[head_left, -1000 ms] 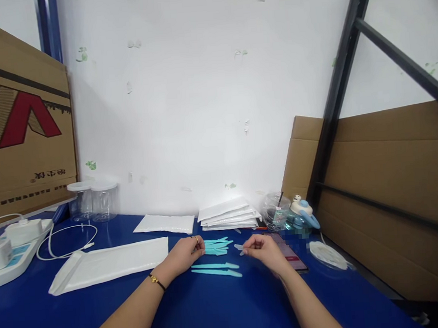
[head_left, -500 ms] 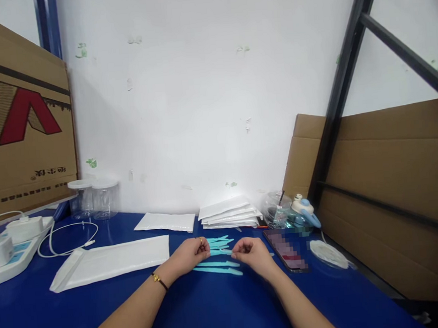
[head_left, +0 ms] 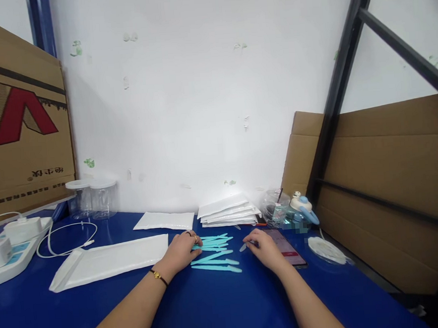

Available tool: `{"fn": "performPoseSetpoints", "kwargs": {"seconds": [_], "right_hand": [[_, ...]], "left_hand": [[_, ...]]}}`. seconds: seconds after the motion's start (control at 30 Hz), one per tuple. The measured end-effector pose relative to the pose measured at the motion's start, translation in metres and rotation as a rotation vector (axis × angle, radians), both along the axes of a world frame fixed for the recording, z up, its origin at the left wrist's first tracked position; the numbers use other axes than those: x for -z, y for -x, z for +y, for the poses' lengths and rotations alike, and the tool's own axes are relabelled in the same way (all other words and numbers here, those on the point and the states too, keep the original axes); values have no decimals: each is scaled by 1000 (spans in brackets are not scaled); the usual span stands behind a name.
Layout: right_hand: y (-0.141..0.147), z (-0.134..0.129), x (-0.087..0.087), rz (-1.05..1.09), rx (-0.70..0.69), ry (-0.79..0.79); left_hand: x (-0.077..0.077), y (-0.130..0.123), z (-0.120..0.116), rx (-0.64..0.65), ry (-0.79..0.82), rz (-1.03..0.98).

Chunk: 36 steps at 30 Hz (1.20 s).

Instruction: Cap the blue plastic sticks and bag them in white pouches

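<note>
Several teal eyebrow razors (head_left: 216,269) lie loosely side by side on the blue table (head_left: 215,311). My left hand (head_left: 182,250) is over their left ends, its fingers curled and closed on the end of a razor in the upper group; its fingertips partly hide which one. To the right of the razors, my right hand (head_left: 263,249) pinches a small translucent, blade-shaped piece (head_left: 243,247) between thumb and fingers, low over the table. Part of that piece is hidden by the fingers.
A white padded mailer (head_left: 113,261) lies left of my left hand. Further back are another mailer (head_left: 165,221) and a stack of mailers (head_left: 226,211). A phone (head_left: 290,249) lies beside my right hand. A power strip (head_left: 24,250) and cable stand left; clear jars (head_left: 104,201) behind.
My right hand has moved away from the razors to the right and now pinches the translucent piece. The razor that was between both hands lies with the others. My left hand shifted slightly left.
</note>
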State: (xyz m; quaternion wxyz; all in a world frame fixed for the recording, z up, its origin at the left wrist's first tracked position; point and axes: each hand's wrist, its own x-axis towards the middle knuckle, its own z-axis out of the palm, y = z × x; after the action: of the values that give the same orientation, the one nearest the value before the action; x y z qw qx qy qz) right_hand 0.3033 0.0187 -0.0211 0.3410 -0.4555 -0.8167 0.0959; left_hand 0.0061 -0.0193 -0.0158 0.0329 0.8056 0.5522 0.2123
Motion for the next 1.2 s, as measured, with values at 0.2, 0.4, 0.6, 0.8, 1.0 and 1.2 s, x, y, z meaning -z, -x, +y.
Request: {"fn": "performPoseSetpoints", "kwargs": {"seconds": [0.2, 0.4, 0.6, 0.8, 1.0, 1.2], "right_hand": [[13, -6, 2, -299, 51, -8], [18, -8, 6, -263, -11, 91], [19, -8, 10, -196, -7, 102], [14, -3, -1, 311, -26, 159], [18, -8, -5, 556, -80, 392], [28, -16, -8, 695, -184, 454]], "left_hand": [[-3, -4, -2, -20, 16, 65], [-7, -8, -6, -13, -50, 190], [-5, -9, -5, -13, -91, 210], [-9, -8, -7, 34, -5, -65], [-13, -8, -12, 71, 59, -219], [-14, -8, -12, 100, 108, -289]]}}
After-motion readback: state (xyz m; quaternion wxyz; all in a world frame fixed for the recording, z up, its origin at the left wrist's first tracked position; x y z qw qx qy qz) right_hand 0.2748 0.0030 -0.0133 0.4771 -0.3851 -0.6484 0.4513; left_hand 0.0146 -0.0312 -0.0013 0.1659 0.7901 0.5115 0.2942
